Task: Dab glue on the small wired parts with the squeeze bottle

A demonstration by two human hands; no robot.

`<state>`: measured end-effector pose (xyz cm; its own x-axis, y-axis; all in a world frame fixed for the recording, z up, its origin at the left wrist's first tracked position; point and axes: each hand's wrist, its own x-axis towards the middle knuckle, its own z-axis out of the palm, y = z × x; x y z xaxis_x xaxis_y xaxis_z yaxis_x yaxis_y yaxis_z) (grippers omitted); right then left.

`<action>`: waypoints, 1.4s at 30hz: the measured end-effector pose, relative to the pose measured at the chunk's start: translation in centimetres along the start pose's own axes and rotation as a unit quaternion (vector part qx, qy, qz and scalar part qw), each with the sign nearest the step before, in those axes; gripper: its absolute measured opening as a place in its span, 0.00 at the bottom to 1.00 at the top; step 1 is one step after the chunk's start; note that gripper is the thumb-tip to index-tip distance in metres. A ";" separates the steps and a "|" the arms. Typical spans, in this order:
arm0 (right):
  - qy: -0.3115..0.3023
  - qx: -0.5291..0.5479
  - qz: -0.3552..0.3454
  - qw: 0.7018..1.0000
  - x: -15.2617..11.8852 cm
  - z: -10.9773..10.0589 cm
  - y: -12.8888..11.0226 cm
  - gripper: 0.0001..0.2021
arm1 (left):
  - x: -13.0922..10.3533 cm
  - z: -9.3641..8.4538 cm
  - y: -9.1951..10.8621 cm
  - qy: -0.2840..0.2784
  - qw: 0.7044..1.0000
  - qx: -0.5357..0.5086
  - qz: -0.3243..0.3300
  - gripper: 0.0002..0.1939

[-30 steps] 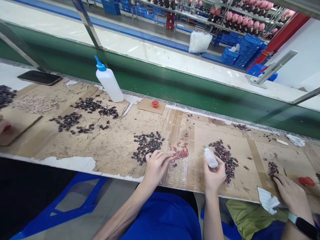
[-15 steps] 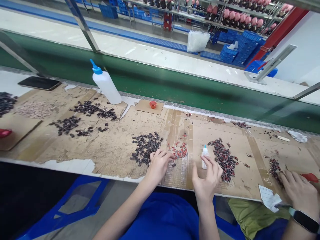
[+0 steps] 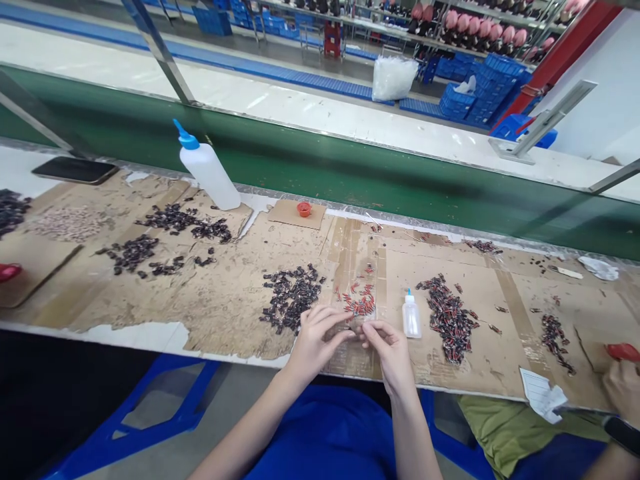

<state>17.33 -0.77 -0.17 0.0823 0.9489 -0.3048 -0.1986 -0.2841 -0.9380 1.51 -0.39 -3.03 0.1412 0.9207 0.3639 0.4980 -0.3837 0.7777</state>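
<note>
My left hand (image 3: 320,337) is closed at the fingertips around a small dark piece, just below a scatter of red pieces (image 3: 363,303). Beside it, my right hand (image 3: 387,347) has its thumb and fingers pinched together, the fingertips almost meeting those of the left; what they hold is too small to make out. A heap of black pieces (image 3: 290,297) lies to the left of my hands. Right of them stands a small clear bottle (image 3: 412,319) with a blue tip, and beyond it a pile of red and black pieces (image 3: 450,320).
A large white bottle (image 3: 213,175) stands at the back left, near a phone (image 3: 75,170). A red cup (image 3: 303,209) sits on a cardboard square. At the far right, another person's hand (image 3: 624,390) is at a red object (image 3: 623,352).
My right hand has moved left from the small bottle to my left hand, its fingers now pinched. The other person's hand has shifted right from the small pile to the red object.
</note>
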 end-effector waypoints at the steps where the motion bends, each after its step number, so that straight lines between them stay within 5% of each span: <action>1: 0.012 0.000 0.003 1.000 0.1 -0.1 0.1 0.14 | -0.4 0.2 -0.2 -0.004 0.999 0.037 -0.003 0.10; 6: 0.046 -0.018 0.009 0.999 0.3 -0.5 0.8 0.17 | -1.4 1.3 -0.5 0.004 0.993 0.117 -0.014 0.05; 16: 0.112 -0.032 -0.055 0.992 -1.2 0.9 1.4 0.16 | -0.5 0.8 0.7 0.008 0.995 -0.090 -0.050 0.08; 32: 0.087 -0.059 -0.066 0.992 -1.7 1.7 1.3 0.16 | -0.3 0.5 2.2 0.033 0.991 -0.118 -0.054 0.08; 42: 0.100 -0.109 -0.118 0.982 -1.8 1.2 1.4 0.12 | 0.0 0.3 2.9 0.015 0.979 -0.165 -0.123 0.07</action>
<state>15.74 -2.71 -0.78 0.2961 0.9517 -0.0814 0.0614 -0.1040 -0.9927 3.26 -1.51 -0.93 0.0249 0.9875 0.1554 0.2105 -0.1572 0.9649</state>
